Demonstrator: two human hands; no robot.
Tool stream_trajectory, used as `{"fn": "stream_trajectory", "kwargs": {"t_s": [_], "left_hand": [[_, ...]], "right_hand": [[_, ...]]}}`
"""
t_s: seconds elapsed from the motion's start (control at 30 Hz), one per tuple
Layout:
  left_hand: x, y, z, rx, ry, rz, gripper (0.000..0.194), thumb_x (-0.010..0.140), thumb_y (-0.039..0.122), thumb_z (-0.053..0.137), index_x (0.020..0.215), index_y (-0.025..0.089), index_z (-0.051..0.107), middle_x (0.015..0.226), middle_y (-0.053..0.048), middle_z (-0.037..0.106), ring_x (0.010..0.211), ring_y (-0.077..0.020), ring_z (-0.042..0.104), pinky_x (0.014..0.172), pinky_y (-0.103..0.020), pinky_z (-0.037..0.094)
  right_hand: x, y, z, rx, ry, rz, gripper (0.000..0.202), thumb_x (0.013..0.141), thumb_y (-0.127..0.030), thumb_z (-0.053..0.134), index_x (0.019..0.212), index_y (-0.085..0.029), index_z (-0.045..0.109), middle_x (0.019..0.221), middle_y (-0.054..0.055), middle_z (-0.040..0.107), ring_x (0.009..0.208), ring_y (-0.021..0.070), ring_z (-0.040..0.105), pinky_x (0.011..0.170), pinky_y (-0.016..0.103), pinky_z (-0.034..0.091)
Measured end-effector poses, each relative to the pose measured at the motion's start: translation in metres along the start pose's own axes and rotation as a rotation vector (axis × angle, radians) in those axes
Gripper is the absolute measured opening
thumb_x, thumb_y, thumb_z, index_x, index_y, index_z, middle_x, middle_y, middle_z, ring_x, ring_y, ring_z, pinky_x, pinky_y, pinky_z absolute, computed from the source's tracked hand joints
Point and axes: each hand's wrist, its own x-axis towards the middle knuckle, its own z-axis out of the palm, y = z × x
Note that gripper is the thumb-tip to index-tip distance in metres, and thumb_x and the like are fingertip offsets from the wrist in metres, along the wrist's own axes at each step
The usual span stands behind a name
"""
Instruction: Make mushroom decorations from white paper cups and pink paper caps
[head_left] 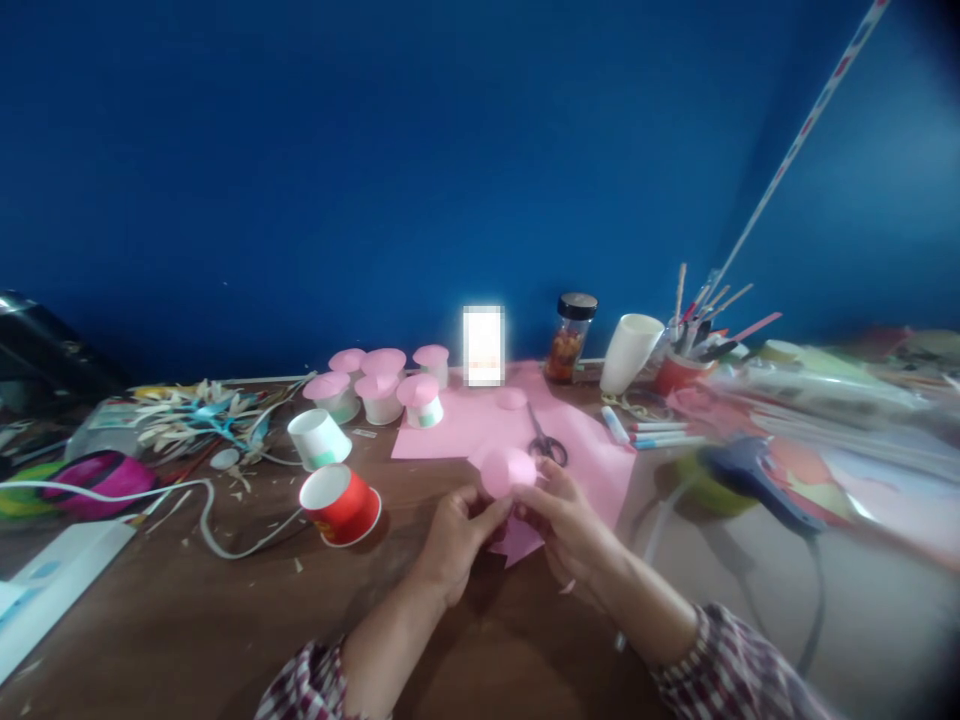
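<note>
Pinching a small, rounded piece of pink paper [507,472] just below the centre of the frame, between the left hand [456,535] at its lower left and the right hand [576,525] at its lower right. Nearly closed at both sets of fingertips, with thumbs laid over the paper — bent at the fingers, angled inward and upward from forearms in checked sleeves [304,685] at the lower left and lower right. Just beyond the right hand, black-handled scissors [550,450] on a large pink sheet [465,430]. Left of centre, pink-topped white cups [381,406]; nearer, a red cup [337,500]. At right, blue-and-white markers [664,432] and a blurred blue tool [761,480] — all on a brown table [247,620].
</note>
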Motion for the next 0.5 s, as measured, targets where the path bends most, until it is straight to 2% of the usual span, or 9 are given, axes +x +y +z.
{"fn": "stream_trajectory", "kwargs": {"t_s": [0.13, 0.3, 0.5], "left_hand": [[0.0002, -0.0005, 0.0004, 0.023, 0.024, -0.004, 0.033, 0.068, 0.039, 0.078, 0.079, 0.010, 0.067, 0.065, -0.003, 0.063, 0.055, -0.0084, 0.051, 0.055, -0.021, 0.038], [0.0004, -0.0023, 0.0005, 0.022, -0.053, 0.007, 0.029, 0.070, 0.038, 0.076, 0.074, 0.011, 0.065, 0.064, -0.001, 0.060, 0.057, -0.0086, 0.051, 0.056, -0.022, 0.040], [0.0007, -0.0013, 0.0001, 0.007, 0.044, -0.006, 0.034, 0.067, 0.039, 0.077, 0.078, 0.009, 0.065, 0.060, -0.001, 0.059, 0.052, -0.0077, 0.048, 0.051, -0.021, 0.038]], "right_hand": [[0.0007, 0.0012, -0.0005, 0.023, 0.001, 0.011, 0.041, 0.065, -0.025, 0.082, 0.095, -0.021, 0.054, 0.077, -0.002, 0.066, 0.059, 0.0082, 0.059, 0.060, 0.021, 0.049], [0.0024, 0.0036, -0.0018, -0.018, 0.003, -0.009, 0.041, 0.066, -0.025, 0.082, 0.095, -0.020, 0.054, 0.071, -0.003, 0.065, 0.057, 0.0097, 0.060, 0.056, 0.021, 0.049], [0.0028, 0.0042, -0.0035, 0.020, -0.047, -0.003, 0.040, 0.070, -0.031, 0.081, 0.097, -0.018, 0.053, 0.078, -0.001, 0.067, 0.061, 0.0088, 0.061, 0.061, 0.022, 0.051]]}}
